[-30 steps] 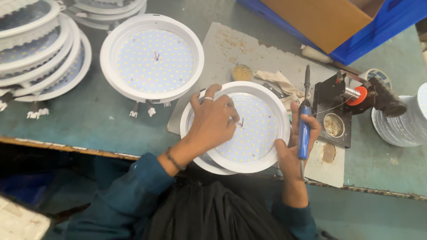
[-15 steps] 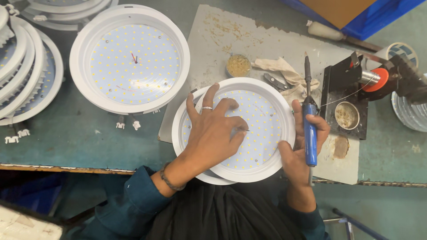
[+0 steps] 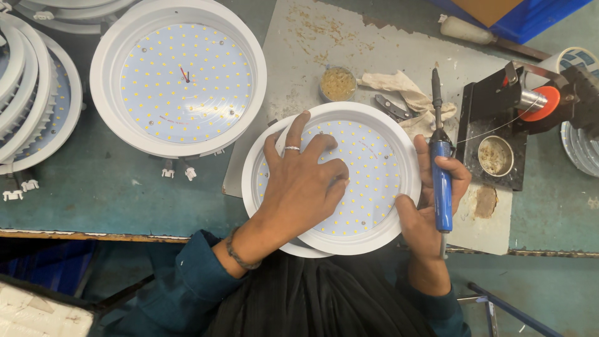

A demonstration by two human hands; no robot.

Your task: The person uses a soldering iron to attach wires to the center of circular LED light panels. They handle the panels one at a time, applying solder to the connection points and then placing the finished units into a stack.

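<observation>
On the bench (image 3: 93, 193), a round white LED lamp (image 3: 368, 181) lies near centre, pinned flat by the left hand (image 3: 302, 187), fingers spread. The right hand (image 3: 430, 206) grips a blue soldering iron (image 3: 440, 187), tip pointing far, steadying the rim.

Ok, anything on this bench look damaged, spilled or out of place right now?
Mostly wear: the grey work mat carries brownish residue stains near its top, plus a rusty patch below the black stand. Small white clips lie loose by the round white LED panel. The panel under the left hand looks intact.
</observation>
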